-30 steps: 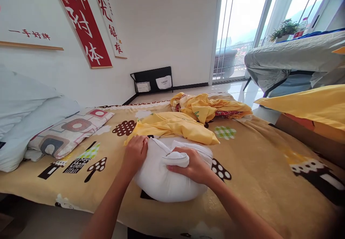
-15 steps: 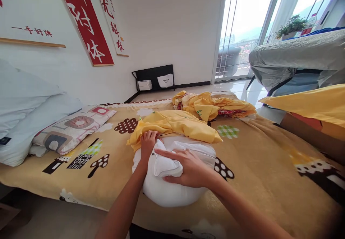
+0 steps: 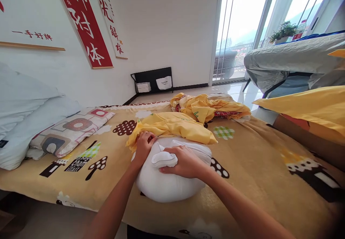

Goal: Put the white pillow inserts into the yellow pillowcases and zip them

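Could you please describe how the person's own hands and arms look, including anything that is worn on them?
The left hand and right hand are bare, without gloves. The left forearm and right forearm are slender and uncovered as far as they show; no sleeve is in view. I can make out no watch, bracelet, ring or marking.
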A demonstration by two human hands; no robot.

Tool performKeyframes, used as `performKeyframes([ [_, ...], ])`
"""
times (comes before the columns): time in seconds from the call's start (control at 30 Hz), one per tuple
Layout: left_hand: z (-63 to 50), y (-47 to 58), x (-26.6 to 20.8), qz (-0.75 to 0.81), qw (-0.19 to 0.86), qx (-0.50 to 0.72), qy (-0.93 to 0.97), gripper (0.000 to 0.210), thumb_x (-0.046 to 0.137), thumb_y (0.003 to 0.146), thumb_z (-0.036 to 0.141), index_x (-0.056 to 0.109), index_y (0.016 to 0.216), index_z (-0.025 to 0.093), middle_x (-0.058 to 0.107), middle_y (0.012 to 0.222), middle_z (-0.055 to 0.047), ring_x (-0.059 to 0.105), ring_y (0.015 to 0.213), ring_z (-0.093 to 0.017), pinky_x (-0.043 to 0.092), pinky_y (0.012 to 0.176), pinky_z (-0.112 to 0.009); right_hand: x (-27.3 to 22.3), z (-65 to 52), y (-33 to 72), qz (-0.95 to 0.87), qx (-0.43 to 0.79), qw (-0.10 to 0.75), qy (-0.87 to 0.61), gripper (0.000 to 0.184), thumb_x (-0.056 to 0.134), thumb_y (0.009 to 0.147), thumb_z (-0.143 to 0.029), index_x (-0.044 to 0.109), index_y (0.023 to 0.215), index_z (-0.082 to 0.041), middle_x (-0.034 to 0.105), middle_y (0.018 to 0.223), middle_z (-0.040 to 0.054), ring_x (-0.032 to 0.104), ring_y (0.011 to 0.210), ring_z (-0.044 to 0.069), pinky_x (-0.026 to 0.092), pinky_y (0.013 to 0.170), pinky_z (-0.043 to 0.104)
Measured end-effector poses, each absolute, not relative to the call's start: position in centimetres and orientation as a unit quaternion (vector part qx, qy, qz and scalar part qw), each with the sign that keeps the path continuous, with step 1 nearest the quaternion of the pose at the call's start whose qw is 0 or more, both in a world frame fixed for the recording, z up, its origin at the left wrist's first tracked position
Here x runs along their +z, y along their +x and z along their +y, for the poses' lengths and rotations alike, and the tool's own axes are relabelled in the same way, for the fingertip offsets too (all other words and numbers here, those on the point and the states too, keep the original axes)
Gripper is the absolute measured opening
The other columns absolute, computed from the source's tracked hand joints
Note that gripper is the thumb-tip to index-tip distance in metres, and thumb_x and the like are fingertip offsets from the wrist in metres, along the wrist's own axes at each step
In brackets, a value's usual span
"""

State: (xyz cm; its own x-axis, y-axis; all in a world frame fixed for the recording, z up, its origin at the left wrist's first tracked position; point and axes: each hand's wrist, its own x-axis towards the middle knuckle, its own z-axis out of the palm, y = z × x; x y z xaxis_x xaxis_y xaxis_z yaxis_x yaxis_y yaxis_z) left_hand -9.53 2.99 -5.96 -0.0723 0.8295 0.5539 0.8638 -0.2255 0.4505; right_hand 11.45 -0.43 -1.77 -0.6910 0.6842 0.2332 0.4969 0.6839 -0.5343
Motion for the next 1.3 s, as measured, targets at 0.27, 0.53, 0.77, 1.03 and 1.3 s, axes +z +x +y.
performKeyframes([
  [0.27, 3.0, -9.7, -3.6, -0.628, 0.041, -0.291, -0.720, 0.014, 0.039, 0.091, 0.023, 0.046, 0.079, 0.020, 0.059, 0.087, -0.007, 0.054, 0.087, -0.021, 0.040, 0.078, -0.033, -1.8, -0.3, 11.9, -0.881, 0.242, 0.231, -0.334, 0.026, 0.070, 0.073, -0.045, 0.070, 0.088, -0.024, 0.070, 0.083, 0.0013, 0.058, 0.077, 0.019, 0.032, 0.066, 0.027],
  [0.53, 4.0, -9.8, -2.9, -0.620, -0.033, -0.284, -0.731, 0.010, 0.041, 0.088, 0.029, 0.046, 0.088, 0.021, 0.056, 0.072, 0.001, 0.054, 0.066, -0.015, 0.039, 0.063, -0.026, -2.0, 1.1, 12.8, -0.837, 0.264, 0.250, -0.409, 0.020, 0.067, 0.074, -0.041, 0.071, 0.078, -0.022, 0.069, 0.077, 0.0020, 0.059, 0.075, 0.018, 0.032, 0.062, 0.025],
  [0.77, 2.6, -13.1, -2.7, -0.625, -0.002, -0.191, -0.757, 0.005, 0.051, 0.075, 0.022, 0.053, 0.072, 0.019, 0.061, 0.075, -0.003, 0.055, 0.072, -0.018, 0.039, 0.066, -0.029, -0.6, 3.4, 12.3, -0.810, 0.237, 0.202, -0.496, 0.030, 0.068, 0.070, -0.048, 0.067, 0.077, -0.018, 0.068, 0.085, 0.0055, 0.059, 0.078, 0.019, 0.033, 0.059, 0.026],
  [1.03, 3.1, -14.4, -6.4, -0.581, 0.324, -0.330, -0.670, 0.017, 0.048, 0.087, 0.028, 0.059, 0.076, 0.019, 0.063, 0.077, -0.008, 0.053, 0.081, -0.024, 0.040, 0.079, -0.037, 0.2, 4.8, 10.1, -0.805, 0.203, 0.169, -0.531, 0.035, 0.065, 0.068, -0.049, 0.068, 0.085, -0.019, 0.069, 0.088, 0.0087, 0.062, 0.082, 0.024, 0.039, 0.061, 0.028],
  [1.3, 4.6, -9.7, -3.4, -0.613, 0.013, -0.475, -0.631, 0.011, 0.053, 0.071, 0.023, 0.047, 0.063, 0.020, 0.050, 0.058, 0.004, 0.044, 0.056, -0.011, 0.034, 0.056, -0.024, 0.3, 4.5, 6.6, -0.827, 0.146, 0.112, -0.532, 0.043, 0.061, 0.070, -0.044, 0.069, 0.104, -0.019, 0.070, 0.102, 0.0125, 0.064, 0.096, 0.029, 0.047, 0.074, 0.033],
])
